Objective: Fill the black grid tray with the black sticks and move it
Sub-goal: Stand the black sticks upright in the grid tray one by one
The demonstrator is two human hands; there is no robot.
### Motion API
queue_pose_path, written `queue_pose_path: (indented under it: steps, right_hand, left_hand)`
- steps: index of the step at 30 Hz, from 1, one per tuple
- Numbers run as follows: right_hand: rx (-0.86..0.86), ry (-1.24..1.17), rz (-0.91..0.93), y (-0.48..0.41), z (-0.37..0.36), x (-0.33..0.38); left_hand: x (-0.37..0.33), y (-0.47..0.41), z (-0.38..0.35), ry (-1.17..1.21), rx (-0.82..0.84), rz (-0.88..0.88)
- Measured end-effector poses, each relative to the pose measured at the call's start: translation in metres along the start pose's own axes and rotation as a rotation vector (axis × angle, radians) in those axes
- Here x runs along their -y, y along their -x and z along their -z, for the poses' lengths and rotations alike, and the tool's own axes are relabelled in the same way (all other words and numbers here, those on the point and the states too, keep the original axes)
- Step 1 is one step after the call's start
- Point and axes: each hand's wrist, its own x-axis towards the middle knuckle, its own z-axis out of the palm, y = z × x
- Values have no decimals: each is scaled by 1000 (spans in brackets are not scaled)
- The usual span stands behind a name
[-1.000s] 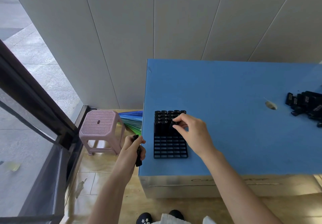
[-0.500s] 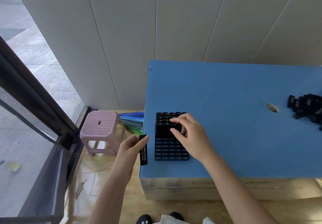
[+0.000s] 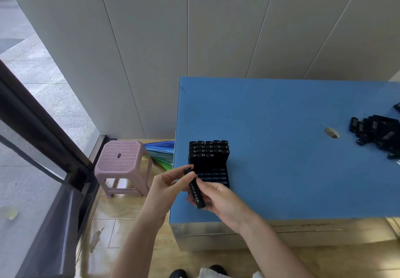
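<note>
The black grid tray sits near the left front corner of the blue table. Its far rows hold several upright black sticks; the near cells show open. One black stick with white lettering is held over the tray's near left corner. My left hand pinches its upper end between thumb and fingers. My right hand holds its lower end from the right and covers the tray's near edge. A pile of loose black sticks lies at the table's far right.
A round hole marks the table top left of the pile. A pink plastic stool stands on the floor left of the table, with a folded blue-green umbrella behind it. A glass door frame runs along the left.
My right hand left the sticks in the tray and came back to the near left corner. My left hand brought its stick up over the table, and both hands now hold it.
</note>
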Motion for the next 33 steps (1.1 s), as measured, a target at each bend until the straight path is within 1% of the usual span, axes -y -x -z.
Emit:
queue_pose_path:
  steps: [2,3,7,9,11,13,16,20,23,27,33]
  right_hand:
    - [-33,37,26,2,6,2]
    - [-66,66,45,3,9,2]
    - [-270,164,182,2,26,2]
    - [-370,189,261,1,37,3]
    - [-440,240,336,-1,48,4]
    - [-515,384,405,-5,57,7]
    - [-581,585,494,-15,65,10]
    - [-607,799,628,-25,66,12]
    - [-615,908,654,-28,64,9]
    - [-600,983,697,-29,63,8]
    - [-528,979,691,-29,67,11]
  left_hand:
    - [1,0,1,-77,14,-6]
    - [3,-2,2,-153,-1,-9]
    - [18,-8,13,-555,-125,-57]
    - [22,-10,19,-709,-165,-80]
    - [24,-9,22,-801,-185,-96]
    - [23,-8,21,-869,-194,-106]
    - [22,-8,19,-961,-185,-118]
    - [24,-7,18,-1073,-151,-141]
    - [25,-7,18,-1119,-138,-140]
    - [26,-7,19,-1147,-132,-135]
    - [27,-7,21,-1155,-127,-123]
